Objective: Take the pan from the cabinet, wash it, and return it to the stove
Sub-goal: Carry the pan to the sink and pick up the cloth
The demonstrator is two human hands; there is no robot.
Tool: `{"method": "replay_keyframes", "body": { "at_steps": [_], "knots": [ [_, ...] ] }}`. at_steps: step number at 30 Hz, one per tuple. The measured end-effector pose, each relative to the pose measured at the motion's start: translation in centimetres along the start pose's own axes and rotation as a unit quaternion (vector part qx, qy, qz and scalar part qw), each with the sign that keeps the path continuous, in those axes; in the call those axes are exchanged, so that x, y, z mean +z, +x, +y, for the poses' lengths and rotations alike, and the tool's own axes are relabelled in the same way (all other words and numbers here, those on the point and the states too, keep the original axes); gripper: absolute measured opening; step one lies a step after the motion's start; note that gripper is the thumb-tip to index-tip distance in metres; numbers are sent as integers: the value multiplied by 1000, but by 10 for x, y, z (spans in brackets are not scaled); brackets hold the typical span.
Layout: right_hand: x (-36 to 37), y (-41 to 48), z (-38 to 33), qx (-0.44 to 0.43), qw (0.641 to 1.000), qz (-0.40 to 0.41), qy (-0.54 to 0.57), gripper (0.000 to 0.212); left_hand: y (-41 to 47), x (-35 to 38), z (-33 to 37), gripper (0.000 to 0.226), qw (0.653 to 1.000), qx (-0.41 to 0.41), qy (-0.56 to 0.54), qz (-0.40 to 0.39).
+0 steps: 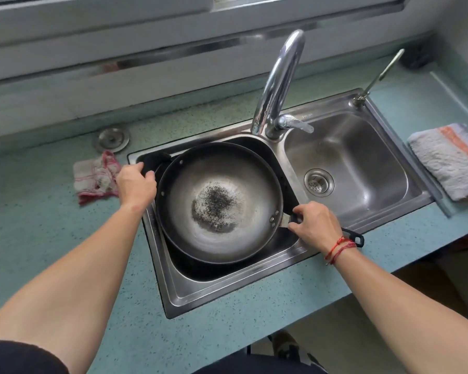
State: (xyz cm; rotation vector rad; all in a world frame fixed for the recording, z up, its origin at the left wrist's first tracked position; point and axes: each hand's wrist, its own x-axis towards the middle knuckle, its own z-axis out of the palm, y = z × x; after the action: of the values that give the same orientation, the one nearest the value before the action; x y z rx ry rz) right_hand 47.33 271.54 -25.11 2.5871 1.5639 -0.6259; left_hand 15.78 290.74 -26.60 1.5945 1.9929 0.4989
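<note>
The pan [219, 201] sits in the left basin of the sink [227, 287], tilted a little, its bowl facing up with a dark scorched patch in the middle. It fills almost the whole basin. Only a narrow dark gap shows along the front and right walls, and its back rim lies close under the base of the tap [278, 85]. Whether it rests on the basin floor or is held just clear of it cannot be told.

The left grip [135, 184] is curled round the small black loop handle on the pan's far-left rim, right at the sink's left edge. The right grip [316, 225] is closed round the long black handle near where it joins the pan. The handle's end pokes out past the wrist, over the sink's front rim. A red string [341, 248] circles that wrist.

The right basin [357, 147] lies open beside the pan, with its drain [318, 182] bare.

On the desk [52, 238], a red-and-white cloth [96, 175] lies crumpled just beside the sink's left rim, close to the left grip. A round metal plug [111, 139] lies behind it. A folded towel [449, 160] lies on the desk beyond the sink's right edge, well apart from the pan. The desk's front edge runs close under the right forearm.
</note>
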Motion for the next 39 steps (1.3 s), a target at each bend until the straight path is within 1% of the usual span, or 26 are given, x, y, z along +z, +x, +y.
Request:
{"method": "replay_keyframes", "body": {
  "at_steps": [2,6,9,11,14,17,20,22,25,27,33,39],
  "knots": [
    [-7,-1,-7,-16,1000,13,21,34,-7,-3,-2,44,1000,5,-9,-4],
    [-18,0,-19,-59,996,30,58,28,-27,-11,-2,47,1000,14,-23,-4],
    [-23,1,-39,-94,990,34,100,24,-52,-17,-1,39,999,34,-34,0],
    [-25,-1,-58,-126,985,27,112,24,-69,-19,-6,39,999,35,-41,-1],
    [-21,-2,-82,-157,981,14,112,25,-82,-27,-15,41,998,22,-52,11],
    [-17,-2,-95,-177,977,6,114,23,-76,-39,-23,42,998,2,-48,31],
    [-12,0,-101,-190,975,5,112,22,-58,-51,-32,34,998,-28,-34,54],
    [-8,2,-101,-191,975,8,117,21,-40,-55,-39,31,995,-62,-28,68],
    [-3,6,-94,-180,976,15,119,23,-13,-56,-48,36,988,-128,-34,78],
    [-1,9,-87,-167,980,12,112,25,3,-51,-53,39,983,-157,-37,84],
    [-2,15,-66,-134,985,21,110,25,39,-46,-55,48,967,-213,-10,137],
    [-4,22,-54,-118,986,23,115,25,58,-43,-57,53,960,-251,3,121]
  ]
}}
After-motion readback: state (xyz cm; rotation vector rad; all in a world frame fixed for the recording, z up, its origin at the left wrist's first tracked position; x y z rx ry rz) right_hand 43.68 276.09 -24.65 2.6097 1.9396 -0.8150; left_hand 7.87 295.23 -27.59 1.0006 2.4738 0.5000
